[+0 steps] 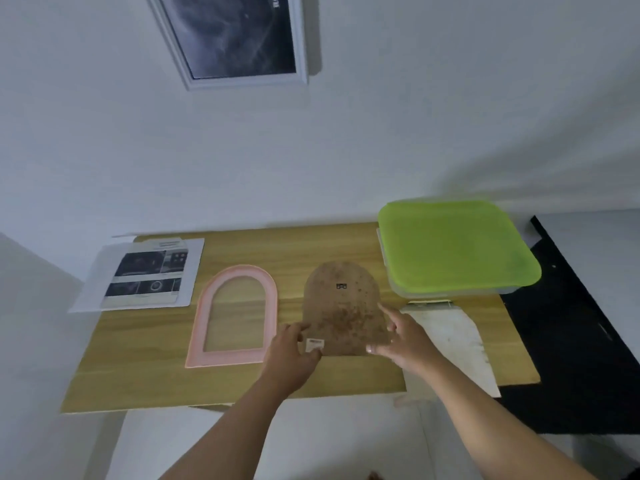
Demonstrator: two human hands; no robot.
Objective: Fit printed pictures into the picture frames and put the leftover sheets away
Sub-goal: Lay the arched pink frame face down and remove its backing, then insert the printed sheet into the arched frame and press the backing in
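Lower centre: left hand (294,355) and right hand (407,341), fingers loosely spread, gripped the lower corners of the arched brown backing board (343,310), which lay on the wooden table (138,375). Neither hand clenched. Step judged: frame taken apart, backing handled ahead of fitting. Left of centre: empty pink arched frame (235,315), flat, just beside the board. Right of centre: white sheet (453,337). Further back, left: printed pictures (147,275); right: green-lidded box (453,247). Next move likely calls for fetching a print to the frame.
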